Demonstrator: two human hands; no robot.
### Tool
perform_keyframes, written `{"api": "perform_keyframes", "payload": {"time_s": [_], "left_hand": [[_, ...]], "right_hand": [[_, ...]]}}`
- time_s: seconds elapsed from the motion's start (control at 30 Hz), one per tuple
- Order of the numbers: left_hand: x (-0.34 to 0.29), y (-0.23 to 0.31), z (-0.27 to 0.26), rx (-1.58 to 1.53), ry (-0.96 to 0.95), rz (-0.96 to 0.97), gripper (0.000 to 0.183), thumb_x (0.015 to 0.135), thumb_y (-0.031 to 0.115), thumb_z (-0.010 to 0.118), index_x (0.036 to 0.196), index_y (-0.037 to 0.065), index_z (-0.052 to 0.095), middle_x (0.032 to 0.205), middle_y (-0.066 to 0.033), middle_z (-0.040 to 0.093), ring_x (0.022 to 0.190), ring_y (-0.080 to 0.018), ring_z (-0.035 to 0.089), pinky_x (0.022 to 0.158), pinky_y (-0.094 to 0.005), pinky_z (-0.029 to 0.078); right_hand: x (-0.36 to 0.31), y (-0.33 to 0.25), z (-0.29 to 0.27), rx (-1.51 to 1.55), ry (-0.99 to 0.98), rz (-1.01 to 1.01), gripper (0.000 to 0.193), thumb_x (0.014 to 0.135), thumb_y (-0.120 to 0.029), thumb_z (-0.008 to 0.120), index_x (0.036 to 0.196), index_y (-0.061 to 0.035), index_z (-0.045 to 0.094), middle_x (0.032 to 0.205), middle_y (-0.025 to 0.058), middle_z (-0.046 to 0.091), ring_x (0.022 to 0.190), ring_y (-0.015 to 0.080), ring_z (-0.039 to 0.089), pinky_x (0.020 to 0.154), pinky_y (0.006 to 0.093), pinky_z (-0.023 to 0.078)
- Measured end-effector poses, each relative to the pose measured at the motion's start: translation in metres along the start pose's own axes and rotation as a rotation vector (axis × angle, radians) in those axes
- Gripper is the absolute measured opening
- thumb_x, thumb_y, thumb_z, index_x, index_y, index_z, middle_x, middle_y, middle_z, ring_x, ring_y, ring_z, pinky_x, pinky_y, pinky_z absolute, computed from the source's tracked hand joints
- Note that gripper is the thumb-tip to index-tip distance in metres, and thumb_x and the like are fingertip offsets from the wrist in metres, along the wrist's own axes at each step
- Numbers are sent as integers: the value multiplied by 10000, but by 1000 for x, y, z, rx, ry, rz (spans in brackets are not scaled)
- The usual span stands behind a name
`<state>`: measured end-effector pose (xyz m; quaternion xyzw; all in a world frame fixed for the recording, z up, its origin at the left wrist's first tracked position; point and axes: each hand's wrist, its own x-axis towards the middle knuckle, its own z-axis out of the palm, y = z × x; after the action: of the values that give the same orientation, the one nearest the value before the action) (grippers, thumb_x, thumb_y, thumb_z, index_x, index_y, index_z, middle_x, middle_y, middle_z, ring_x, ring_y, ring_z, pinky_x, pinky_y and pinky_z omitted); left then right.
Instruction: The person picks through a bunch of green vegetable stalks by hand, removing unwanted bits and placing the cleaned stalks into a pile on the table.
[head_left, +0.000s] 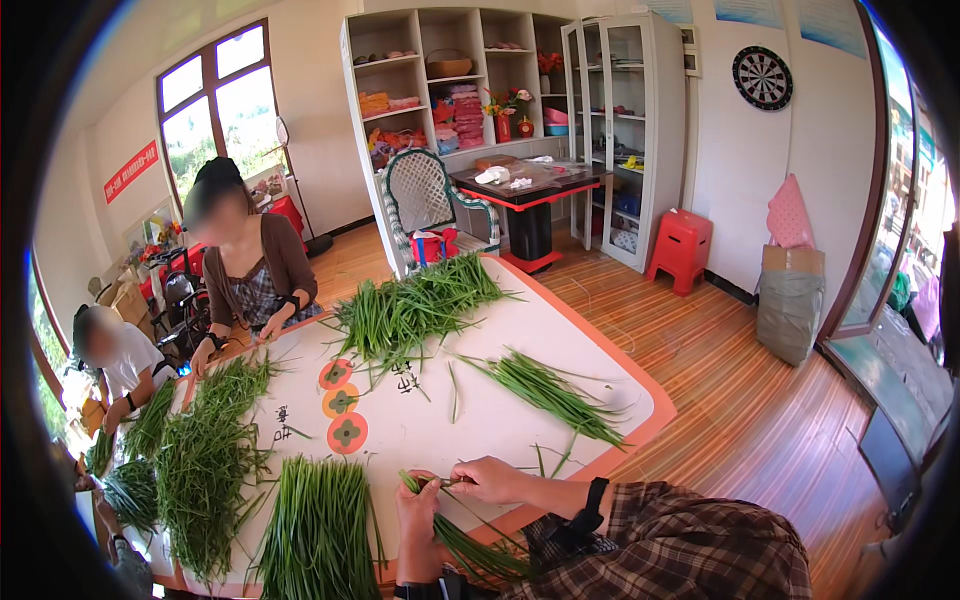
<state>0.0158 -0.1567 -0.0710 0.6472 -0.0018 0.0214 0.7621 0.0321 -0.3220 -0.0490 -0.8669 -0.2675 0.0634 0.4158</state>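
The left hand (pixel 418 508) is closed around a small bunch of green stalks (pixel 470 546), its longer end trailing toward five o'clock. Just beside it at three o'clock, the right hand (pixel 490 479) has its fingers bent inward; what they grip, if anything, is too small to tell. On the tabletop (pixel 520 480), a thick bundle (pixel 318 530) lies at nearly nine o'clock from the left hand, a thinner one (pixel 555 397) at two.

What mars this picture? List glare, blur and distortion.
Head view: glare washes out the window and whitens the floor at right; straight edges bow toward a black border; faces of two co-workers are blurred over, while the left hand and right hand look fairly sharp.
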Motion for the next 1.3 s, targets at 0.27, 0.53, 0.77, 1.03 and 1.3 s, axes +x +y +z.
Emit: {"api": "perform_keyframes", "payload": {"time_s": [0.27, 0.53, 0.77, 1.03, 1.3], "left_hand": [[2, -5, -2, -115, 15, 7, 55, 777, 32, 552, 811, 48, 511, 574, 27, 421, 412, -44, 341, 373, -191, 260], [1, -4, -2, -129, -43, 7, 32, 817, 53, 503, 813, 60, 472, 513, 24, 350, 370, -60, 293, 341, -211, 240], [-15, 8, -1, 175, -29, 36, 16, 830, 63, 489, 828, 69, 474, 539, 19, 374, 370, -60, 297, 342, -205, 241], [1, -2, -2, -218, 182, 105, 6, 851, 99, 471, 849, 95, 467, 591, 5, 421, 391, -63, 311, 355, -221, 235], [6, -5, -6, -322, 253, 123, 48, 862, 123, 466, 829, 101, 438, 601, 0, 424, 382, -59, 286, 361, -215, 233]], "right_hand": [[-15, 17, 6, -91, 90, -96, 234, 823, -253, 493, 949, -57, 519, 820, 119, 576, 753, 293, 550, 650, 385, 420], [-24, 4, 1, 24, 90, 19, 252, 837, -295, 474, 884, -48, 493, 780, 150, 570, 722, 328, 551, 610, 394, 427], [-30, 4, -3, 16, 96, -2, 254, 853, -291, 473, 910, -45, 496, 749, 154, 578, 660, 302, 563, 587, 368, 432], [-51, 15, -39, 243, -231, 88, 216, 810, -215, 545, 851, -4, 518, 600, 59, 456, 556, 122, 403, 529, 303, 356], [-88, -1, -96, 707, -328, 236, 153, 832, -184, 521, 857, -34, 535, 651, -34, 461, 567, 35, 391, 498, 200, 341]]}}
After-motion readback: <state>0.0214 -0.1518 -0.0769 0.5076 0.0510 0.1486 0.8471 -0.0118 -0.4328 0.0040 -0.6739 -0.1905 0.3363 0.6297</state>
